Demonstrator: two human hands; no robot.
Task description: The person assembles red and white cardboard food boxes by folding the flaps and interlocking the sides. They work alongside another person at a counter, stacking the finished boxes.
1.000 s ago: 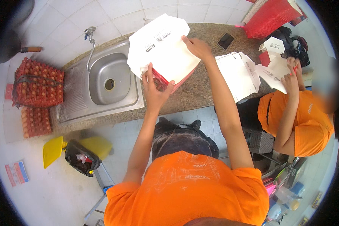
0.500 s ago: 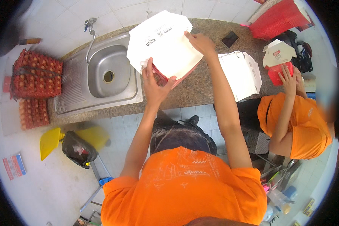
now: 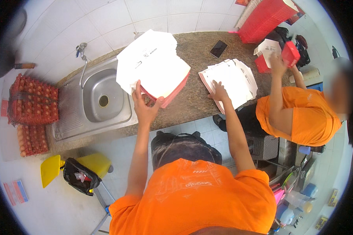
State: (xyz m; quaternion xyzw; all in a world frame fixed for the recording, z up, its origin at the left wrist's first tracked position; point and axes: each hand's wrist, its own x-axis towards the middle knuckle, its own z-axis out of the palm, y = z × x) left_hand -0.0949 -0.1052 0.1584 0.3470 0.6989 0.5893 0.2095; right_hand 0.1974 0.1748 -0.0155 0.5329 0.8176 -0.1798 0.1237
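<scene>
A thick stack of flat white carton blanks [image 3: 164,66] with red undersides lies on the counter beside the sink, its flaps reaching over the sink's edge. My left hand [image 3: 146,107] rests against the near corner of this stack, thumb and fingers apart. To the right lies a lower, looser stack of similar white blanks [image 3: 239,80], its sheets fanned unevenly. My right hand [image 3: 220,93] is on the left part of that stack, fingers spread and pointing away from me. Whether a fingertip has caught a sheet cannot be made out.
A steel sink [image 3: 106,94] with a tap [image 3: 81,50] is at left, near stacked egg trays [image 3: 33,98]. A phone [image 3: 218,49] lies on the granite counter [image 3: 196,47]. At right, a co-worker in an orange shirt [image 3: 306,115] handles a red box [image 3: 290,53] beside nested red cartons [image 3: 264,19].
My right hand has left the large stack and moved right onto the smaller one. My left hand stays at the large stack. The co-worker has lifted a red box; the view has shifted.
</scene>
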